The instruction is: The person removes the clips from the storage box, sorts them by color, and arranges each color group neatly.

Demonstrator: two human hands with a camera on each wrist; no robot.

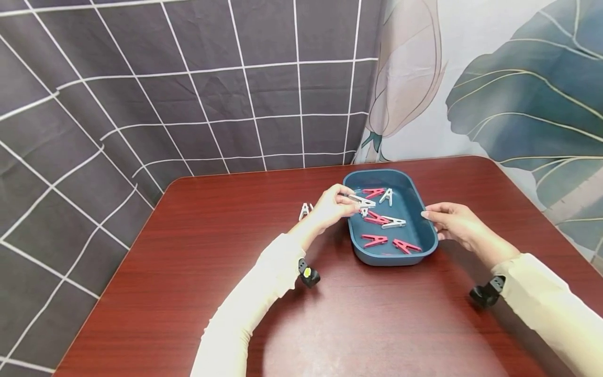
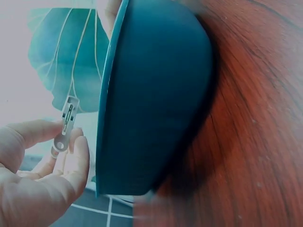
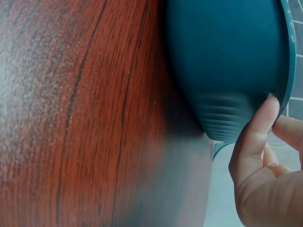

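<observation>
My left hand (image 1: 332, 208) pinches a white clothespin (image 1: 361, 200) between thumb and fingers, above the left side of a blue plastic basin (image 1: 397, 260). The left wrist view shows that clothespin (image 2: 67, 120) with its metal spring, held at the rim's height or higher. On the basin's right side, my right hand (image 1: 456, 225) grips the rim, thumb inside and fingers outside. Inside the basin lie several red clothespins (image 1: 374, 240) and white clothespins (image 1: 393, 222). Some near the left hand overlap, so their edges are hard to separate.
On the table (image 1: 198, 251), left of the basin, white clothespins (image 1: 304, 211) are partly hidden behind my left forearm. A dark grid-patterned cloth (image 1: 212, 94) hangs behind the table, with a leaf-patterned cloth (image 1: 513, 94) at the right. Each wrist carries a small black camera (image 1: 308, 274).
</observation>
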